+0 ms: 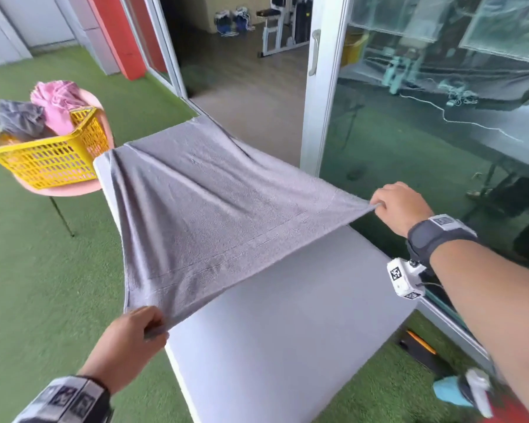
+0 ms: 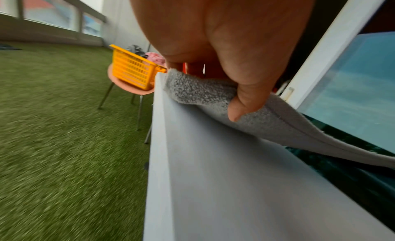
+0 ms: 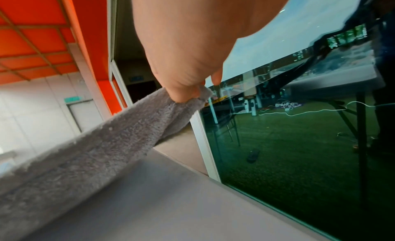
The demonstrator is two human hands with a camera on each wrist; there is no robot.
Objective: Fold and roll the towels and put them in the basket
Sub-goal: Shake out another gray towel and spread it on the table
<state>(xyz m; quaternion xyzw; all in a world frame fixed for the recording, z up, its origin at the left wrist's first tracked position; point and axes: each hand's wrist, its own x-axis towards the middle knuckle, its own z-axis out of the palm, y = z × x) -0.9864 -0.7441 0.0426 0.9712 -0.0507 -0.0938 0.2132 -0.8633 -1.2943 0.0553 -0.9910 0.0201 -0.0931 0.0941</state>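
- Between the two hands, a grey towel (image 1: 202,209) is stretched out over the pale desk (image 1: 303,331), so the near edge is lifted off the surface while the far end lies flat on the desk top and droops a bit over the far-left corner.
- Left hand (image 1: 132,340) has the near-left corner pinched; in the left wrist view the thumb is pressed down on the terry cloth with the other fingers (image 2: 245,99) curled under it, right at the desk's left edge.
- Right hand (image 1: 400,209) has the other near corner, off to the right and further out than the left fingers. The right wrist view shows the fingertips (image 3: 183,92) bunched tight around a little tuft of towel, which runs away from them in a taut band down to the desk.
- Out past the left fingers, up and to the left, a yellow basket (image 1: 52,160) sits on a pink chair (image 1: 74,190). It's just beside the far-left corner of the desk; can't tell if they touch.
- Poking out of the basket are a pink towel (image 1: 58,102) and a darker grey towel (image 1: 19,117), both sort of heaped, not neatly rolled as far as I can see.
- Beyond the right fingers is a glass sliding door (image 1: 440,117) with a white frame, and green turf (image 1: 43,285) covers the floor all around.
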